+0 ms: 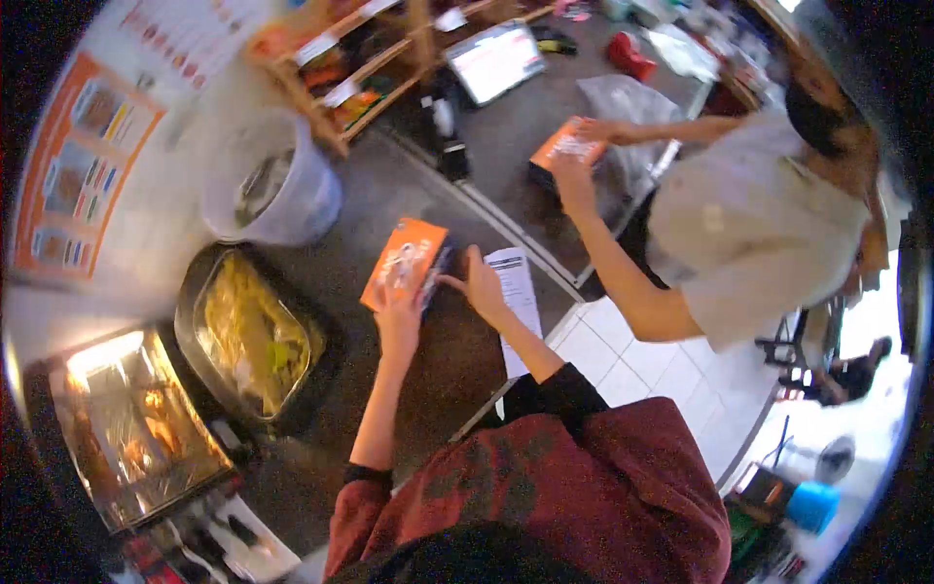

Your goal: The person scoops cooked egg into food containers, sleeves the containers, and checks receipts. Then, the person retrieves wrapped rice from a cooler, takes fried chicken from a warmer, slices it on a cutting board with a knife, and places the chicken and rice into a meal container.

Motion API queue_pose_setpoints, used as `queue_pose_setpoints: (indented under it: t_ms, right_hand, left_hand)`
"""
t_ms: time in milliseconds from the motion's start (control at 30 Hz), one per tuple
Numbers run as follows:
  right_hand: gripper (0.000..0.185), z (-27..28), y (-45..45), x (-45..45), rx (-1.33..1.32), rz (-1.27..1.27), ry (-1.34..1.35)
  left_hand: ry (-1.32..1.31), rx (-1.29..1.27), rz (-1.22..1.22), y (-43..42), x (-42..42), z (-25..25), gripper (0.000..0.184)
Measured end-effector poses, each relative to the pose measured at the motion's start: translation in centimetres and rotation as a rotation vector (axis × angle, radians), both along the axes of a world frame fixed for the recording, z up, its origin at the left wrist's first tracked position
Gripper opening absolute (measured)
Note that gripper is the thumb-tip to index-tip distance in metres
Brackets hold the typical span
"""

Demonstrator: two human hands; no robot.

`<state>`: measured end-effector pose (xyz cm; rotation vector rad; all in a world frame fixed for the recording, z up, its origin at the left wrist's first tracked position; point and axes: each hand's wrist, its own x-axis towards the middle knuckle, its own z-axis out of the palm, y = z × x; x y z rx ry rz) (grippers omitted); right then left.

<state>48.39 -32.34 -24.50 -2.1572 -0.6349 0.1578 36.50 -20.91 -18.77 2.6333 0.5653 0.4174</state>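
A small orange cardboard box (416,245) with white print and dark sides is in front of me over the dark counter. My left hand (397,310) grips its near end, fingers over the printed top. On the box's right side is my right hand (481,284), fingers apart, with its thumb close to or touching the dark side; the blur hides which. A printed paper slip (516,282) lies beneath and beside my right wrist. Across the counter corner, a co-worker's hands hold a similar orange box (566,146).
To the left stand a white bucket (316,185), a black tub (190,326) holding yellowish-green food, and a lit metal-framed food case (83,438). Beyond are a wooden shelf (379,97), a tablet (494,60) and a clear plastic bag (632,102). The co-worker (749,224) stands at right.
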Motion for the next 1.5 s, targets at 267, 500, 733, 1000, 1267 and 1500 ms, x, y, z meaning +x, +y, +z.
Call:
queue_pose_setpoints:
  t_ms: [267, 500, 733, 1000, 1267, 1500]
  right_hand:
    - [0.016, 2.6, -13.2, -7.7, -0.086, 0.308, 0.039]
    - [0.033, -2.3, -40.8, -13.7, -0.335, -0.045, 0.238]
    - [0.029, -10.8, -64.8, -22.1, -0.611, -0.044, 0.622]
    - [0.04, -10.3, -74.0, -3.6, -0.413, 0.077, 0.382]
    - [0.046, -16.3, -89.0, 13.4, -0.441, -0.145, 0.476]
    - [0.078, -12.5, -102.3, 11.5, -0.106, -0.536, 1.514]
  left_hand:
    - [-0.119, 0.104, -0.38, -0.4, -1.5, 0.9, 0.056]
    - [-0.07, -0.189, -0.176, -19.4, -3.2, -1.2, 0.019]
    - [0.392, -0.546, -0.68, -41.6, -0.2, -12.2, 0.028]
    - [1.03, -0.514, -0.458, -47.2, 3.5, -24.0, 0.03]
    - [1.244, -0.47, -0.48, -57.7, 20.5, -28.3, 0.031]
    - [1.068, -0.383, -0.813, -73.1, 46.7, -32.6, 0.032]
